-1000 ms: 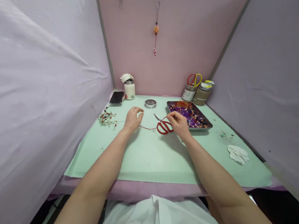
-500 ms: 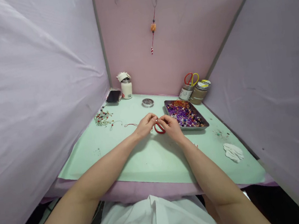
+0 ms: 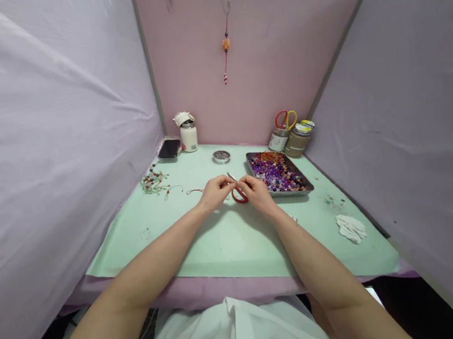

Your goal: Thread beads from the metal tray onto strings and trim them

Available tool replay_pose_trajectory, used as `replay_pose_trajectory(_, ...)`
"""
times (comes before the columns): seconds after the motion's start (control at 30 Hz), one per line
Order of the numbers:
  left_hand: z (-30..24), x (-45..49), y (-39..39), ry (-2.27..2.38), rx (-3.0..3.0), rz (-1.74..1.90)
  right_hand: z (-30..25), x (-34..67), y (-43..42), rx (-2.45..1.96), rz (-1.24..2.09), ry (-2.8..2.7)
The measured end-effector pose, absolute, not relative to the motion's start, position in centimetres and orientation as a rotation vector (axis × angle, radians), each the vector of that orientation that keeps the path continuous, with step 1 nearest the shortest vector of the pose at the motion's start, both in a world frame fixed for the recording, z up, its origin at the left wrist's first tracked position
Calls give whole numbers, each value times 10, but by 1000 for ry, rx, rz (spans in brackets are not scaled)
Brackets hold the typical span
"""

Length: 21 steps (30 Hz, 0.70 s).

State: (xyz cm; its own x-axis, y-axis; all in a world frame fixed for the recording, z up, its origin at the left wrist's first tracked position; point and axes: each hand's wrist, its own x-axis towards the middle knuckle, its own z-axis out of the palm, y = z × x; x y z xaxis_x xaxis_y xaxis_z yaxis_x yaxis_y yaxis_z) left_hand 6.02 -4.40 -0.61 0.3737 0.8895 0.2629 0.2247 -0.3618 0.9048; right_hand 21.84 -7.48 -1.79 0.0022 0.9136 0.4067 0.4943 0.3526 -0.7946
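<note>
My left hand (image 3: 215, 192) and my right hand (image 3: 255, 192) meet over the table, thumbs and fingertips pinched close together. What they pinch is too small to make out. Between and below them are red-handled scissors (image 3: 239, 195), the metal tip showing just above the fingertips; whether a finger touches them I cannot tell. A thin dark-red cord (image 3: 194, 191) with a looped end comes out to the left of my left hand, its other end hidden. Beyond my right hand stands a metal tray (image 3: 291, 193) of purple and mixed beads (image 3: 279, 174).
A round dish (image 3: 221, 157) sits behind my hands. Beaded strands (image 3: 154, 181), a phone (image 3: 169, 149) and a white bottle (image 3: 189, 136) are at left. Jars (image 3: 298, 141), one holding scissors, stand back right; a white glove (image 3: 351, 228) lies right. A beaded pendant (image 3: 226, 44) hangs ahead.
The fingertips have shifted slightly, and the scissors' metal tip now shows above them. Both hands stay pinched close together. The whole view has moved a little.
</note>
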Motion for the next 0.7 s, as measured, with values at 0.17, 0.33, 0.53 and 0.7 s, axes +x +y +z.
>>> replay_pose_trajectory(0.17, -9, 60, -42, 987, 1814, 995, -18, 219, -75, -1330, 537, -1652)
replay_pose_trajectory(0.33, -9, 60, -42, 1008, 1803, 988, -17, 219, -75, -1347, 515, -1661)
replay_pose_trajectory(0.53, -9, 60, -40, 1012, 1757, 995, -17, 221, -73, -1352, 477, -1630)
replay_pose_trajectory(0.7, -12, 60, -36, 1050, 1713, 1036, -11, 222, -74, -1316, 440, -1597)
